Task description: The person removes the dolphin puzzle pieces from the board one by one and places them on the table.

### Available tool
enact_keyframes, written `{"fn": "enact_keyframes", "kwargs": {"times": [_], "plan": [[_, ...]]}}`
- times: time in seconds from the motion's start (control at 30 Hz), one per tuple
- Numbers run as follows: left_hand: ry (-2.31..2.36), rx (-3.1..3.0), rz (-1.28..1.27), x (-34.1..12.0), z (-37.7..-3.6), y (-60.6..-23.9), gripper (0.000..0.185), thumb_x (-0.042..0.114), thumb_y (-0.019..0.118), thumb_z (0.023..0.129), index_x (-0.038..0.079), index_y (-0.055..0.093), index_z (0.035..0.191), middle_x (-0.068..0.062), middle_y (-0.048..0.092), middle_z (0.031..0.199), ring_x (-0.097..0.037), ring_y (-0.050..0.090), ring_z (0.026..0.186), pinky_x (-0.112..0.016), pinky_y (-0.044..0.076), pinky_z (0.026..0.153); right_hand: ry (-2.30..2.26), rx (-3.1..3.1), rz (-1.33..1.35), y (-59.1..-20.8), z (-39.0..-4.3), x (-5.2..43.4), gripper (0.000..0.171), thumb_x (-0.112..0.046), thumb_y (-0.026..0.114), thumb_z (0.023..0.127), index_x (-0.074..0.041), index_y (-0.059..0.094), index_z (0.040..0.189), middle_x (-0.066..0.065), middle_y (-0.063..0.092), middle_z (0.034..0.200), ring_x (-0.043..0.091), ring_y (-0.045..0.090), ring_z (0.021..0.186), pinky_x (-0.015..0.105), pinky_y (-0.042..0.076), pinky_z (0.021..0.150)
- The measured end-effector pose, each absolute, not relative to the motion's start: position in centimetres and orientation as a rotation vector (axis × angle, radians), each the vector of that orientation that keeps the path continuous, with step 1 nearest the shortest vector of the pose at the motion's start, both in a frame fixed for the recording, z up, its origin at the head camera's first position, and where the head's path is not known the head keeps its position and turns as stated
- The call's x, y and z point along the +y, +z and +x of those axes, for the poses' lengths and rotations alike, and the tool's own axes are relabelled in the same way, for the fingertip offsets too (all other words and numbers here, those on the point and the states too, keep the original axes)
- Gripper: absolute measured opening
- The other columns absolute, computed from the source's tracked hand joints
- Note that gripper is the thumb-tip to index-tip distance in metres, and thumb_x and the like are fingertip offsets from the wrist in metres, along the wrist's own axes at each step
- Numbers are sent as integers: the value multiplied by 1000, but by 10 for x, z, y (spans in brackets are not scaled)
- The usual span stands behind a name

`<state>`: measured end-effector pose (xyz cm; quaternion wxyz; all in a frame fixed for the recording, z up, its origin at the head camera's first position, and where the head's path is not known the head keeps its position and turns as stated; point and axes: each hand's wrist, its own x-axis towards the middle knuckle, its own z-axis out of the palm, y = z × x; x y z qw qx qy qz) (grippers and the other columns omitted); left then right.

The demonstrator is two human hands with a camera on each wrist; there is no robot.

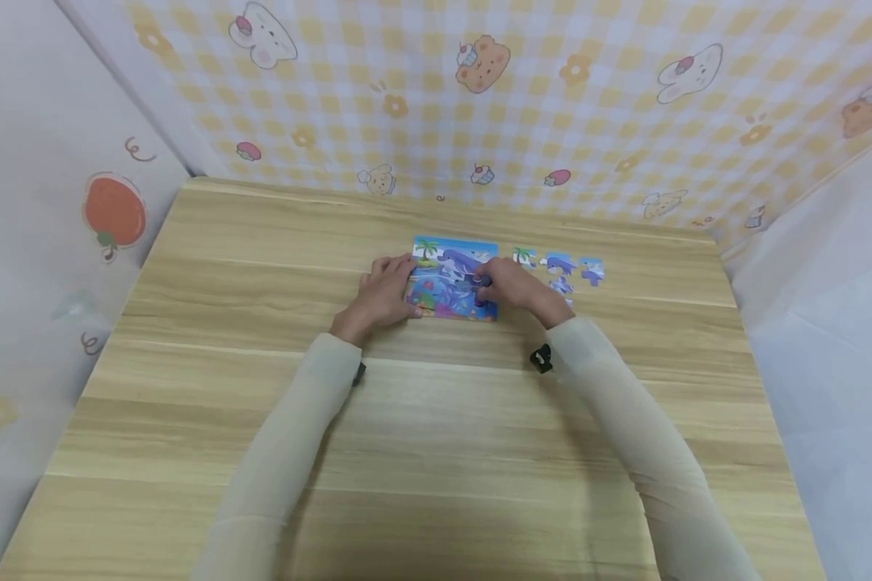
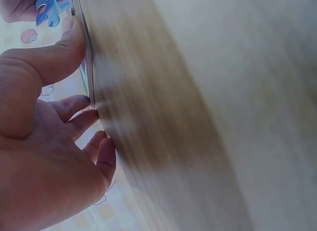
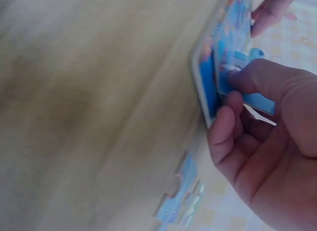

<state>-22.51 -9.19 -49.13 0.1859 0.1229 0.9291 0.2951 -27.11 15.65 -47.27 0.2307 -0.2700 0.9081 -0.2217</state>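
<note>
A jigsaw puzzle board (image 1: 443,303) with a dolphin, a palm tree and a sea scene lies flat on the wooden table. My left hand (image 1: 385,294) rests at its left side, the thumb by the near left corner and the fingers along the edge. In the left wrist view those fingers (image 2: 83,121) are loosely bent against the rim. My right hand (image 1: 512,284) is over the board's right part. Between thumb and fingers it pinches a blue puzzle piece (image 3: 260,103), tilted above the board; the hand hides much of it.
Several loose puzzle pieces (image 1: 558,263) lie right of the board, partly behind my right hand and wrist. The wooden table (image 1: 421,452) meets a yellow checked cloth (image 1: 436,121) at the back. White sheeting hangs at both sides.
</note>
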Motion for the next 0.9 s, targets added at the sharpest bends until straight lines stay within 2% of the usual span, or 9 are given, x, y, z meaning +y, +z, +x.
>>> {"fn": "enact_keyframes", "kwargs": {"times": [0.17,0.3,0.53,0.7,0.77,0.9], "plan": [[828,2623,346,-91,-226,-489,93,27,77,85,8,22,157,-7,13,167,-31,8,149,-50,19,110,-597,2446,-699,-465,-277,153,32,-7,61,95,-10,48,65,-1,37,63,14,33,59,28,30,60],[826,2619,342,-90,-226,-488,93,27,77,85,9,23,158,-7,13,167,-30,8,149,-49,19,110,-540,2440,-661,-460,-279,150,28,-6,59,97,-7,51,70,0,35,67,17,35,65,30,31,63],[816,2621,341,-91,-226,-489,92,28,76,86,8,22,158,-7,13,167,-31,8,149,-50,18,111,-504,2512,-690,-461,-276,149,14,-6,58,97,-3,57,83,7,51,77,23,46,74,36,38,73],[808,2623,353,-91,-225,-491,94,30,77,85,9,21,158,-7,13,167,-30,8,149,-51,18,112,-632,2478,-607,-463,-273,156,13,-11,55,100,-1,58,93,10,65,81,18,68,71,37,48,78],[809,2623,353,-92,-225,-492,94,30,77,85,9,21,158,-7,13,167,-30,8,149,-51,18,112,-695,2452,-573,-464,-272,159,13,-12,55,100,-1,56,94,12,68,81,19,72,69,36,50,77],[821,2624,351,-92,-226,-492,95,29,77,85,9,21,158,-7,13,167,-30,8,149,-51,18,112,-768,2419,-517,-467,-273,163,13,-13,62,97,-1,55,96,12,70,77,18,70,65,30,50,67]]}}
